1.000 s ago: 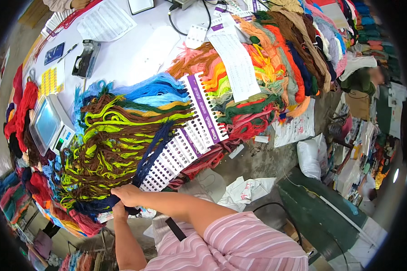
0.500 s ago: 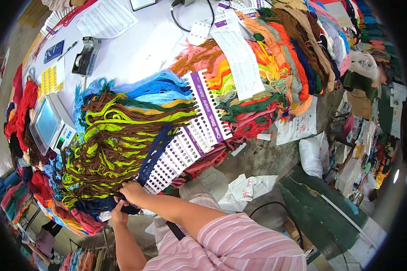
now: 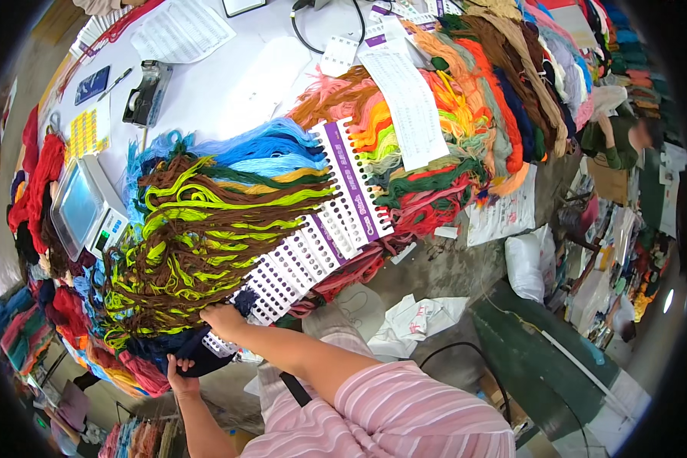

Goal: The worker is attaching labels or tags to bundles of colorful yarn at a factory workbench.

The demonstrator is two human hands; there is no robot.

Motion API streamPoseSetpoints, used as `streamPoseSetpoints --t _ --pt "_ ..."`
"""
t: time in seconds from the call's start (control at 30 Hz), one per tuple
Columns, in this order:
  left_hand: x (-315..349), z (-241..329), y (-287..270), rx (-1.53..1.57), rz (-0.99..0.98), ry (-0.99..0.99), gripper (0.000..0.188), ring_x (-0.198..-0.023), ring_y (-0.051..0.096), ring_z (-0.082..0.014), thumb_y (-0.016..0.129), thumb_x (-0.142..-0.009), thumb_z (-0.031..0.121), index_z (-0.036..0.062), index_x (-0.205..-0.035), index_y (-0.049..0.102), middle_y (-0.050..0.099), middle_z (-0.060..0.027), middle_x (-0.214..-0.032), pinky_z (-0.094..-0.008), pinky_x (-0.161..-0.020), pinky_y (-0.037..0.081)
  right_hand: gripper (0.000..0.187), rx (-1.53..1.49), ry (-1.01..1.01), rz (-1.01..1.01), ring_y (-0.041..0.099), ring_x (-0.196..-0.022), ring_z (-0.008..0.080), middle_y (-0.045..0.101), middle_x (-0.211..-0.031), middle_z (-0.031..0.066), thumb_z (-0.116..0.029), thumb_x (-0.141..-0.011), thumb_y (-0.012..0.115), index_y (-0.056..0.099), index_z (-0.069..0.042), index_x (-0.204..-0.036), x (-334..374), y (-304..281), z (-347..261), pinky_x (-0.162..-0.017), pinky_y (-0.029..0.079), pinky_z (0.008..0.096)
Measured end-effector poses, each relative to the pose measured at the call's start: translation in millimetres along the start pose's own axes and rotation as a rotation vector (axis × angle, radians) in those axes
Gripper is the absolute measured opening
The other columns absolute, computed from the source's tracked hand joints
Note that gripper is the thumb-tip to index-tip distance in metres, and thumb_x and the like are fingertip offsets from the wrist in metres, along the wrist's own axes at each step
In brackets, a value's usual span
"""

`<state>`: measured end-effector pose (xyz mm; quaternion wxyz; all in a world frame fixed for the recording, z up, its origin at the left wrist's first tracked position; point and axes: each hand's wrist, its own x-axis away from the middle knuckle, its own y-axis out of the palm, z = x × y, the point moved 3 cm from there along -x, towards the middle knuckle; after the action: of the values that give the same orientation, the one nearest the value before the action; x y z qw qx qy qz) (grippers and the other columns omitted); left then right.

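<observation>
Low on the table's near edge, my left hand (image 3: 182, 374) is closed around a bundle of dark navy yarn (image 3: 204, 362). Just above and to its right, my right hand (image 3: 223, 320) has curled fingers on the same yarn; its fingertips are partly hidden. A short navy tuft (image 3: 246, 299) sticks out beyond my right hand, over a row of overlapping white cards with punched holes (image 3: 290, 267). Brown and lime-green yarn strands (image 3: 206, 237) spread left from these cards, beside both hands.
A scale (image 3: 88, 210) stands left of the yarn. Behind are a phone (image 3: 92, 85), a pen (image 3: 116, 83), a black tape dispenser (image 3: 146, 95) and printed sheets (image 3: 182, 30). More coloured yarn (image 3: 473, 91) piles up to the right. White bags (image 3: 416, 324) lie on the floor.
My left hand has moved left and down with the navy yarn. The long navy strand across the cards has been drawn down to a short tuft. My right hand has barely moved.
</observation>
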<state>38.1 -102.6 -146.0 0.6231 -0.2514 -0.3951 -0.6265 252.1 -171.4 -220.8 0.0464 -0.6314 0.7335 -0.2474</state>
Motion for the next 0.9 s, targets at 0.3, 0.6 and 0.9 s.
streamPoseSetpoints --t 0.3,0.6,0.9 --pt "8.4 -14.5 -72.2 0.205 0.210 -0.007 0.030 -0.045 0.037 -0.0091 0.053 -0.093 0.025 0.0117 -0.068 0.045 0.043 0.0033 -0.059 -0.0264 -0.051 0.039 0.034 -0.329 0.291 -0.237 0.062 -0.085 0.0332 0.065 -0.089 0.0140 -0.027 -0.072 0.063 0.055 -0.012 -0.102 -6.4 -15.4 12.8 -0.071 0.047 0.0450" --pt "3.1 -10.4 -95.5 0.203 0.193 0.091 0.028 -0.047 0.037 -0.0090 0.053 -0.094 0.025 0.0103 -0.072 0.046 0.043 0.0033 -0.063 -0.0268 -0.054 0.041 0.033 -0.099 0.081 -0.236 0.060 -0.095 0.0314 0.063 -0.099 0.0125 -0.019 -0.072 0.066 0.058 -0.009 -0.103 0.4 -7.2 14.0 -0.079 0.048 0.0445" --pt "-0.9 -38.3 -103.0 0.320 0.058 0.013 0.024 -0.049 0.039 -0.0089 0.054 -0.094 0.023 0.0102 -0.075 0.046 0.044 0.0026 -0.063 -0.0275 -0.056 0.042 0.018 -0.603 0.293 -0.111 0.061 -0.068 0.0199 0.063 -0.078 0.0103 -0.012 -0.079 0.058 0.054 0.000 -0.091 -10.2 11.7 33.0 -0.061 0.048 0.0334"
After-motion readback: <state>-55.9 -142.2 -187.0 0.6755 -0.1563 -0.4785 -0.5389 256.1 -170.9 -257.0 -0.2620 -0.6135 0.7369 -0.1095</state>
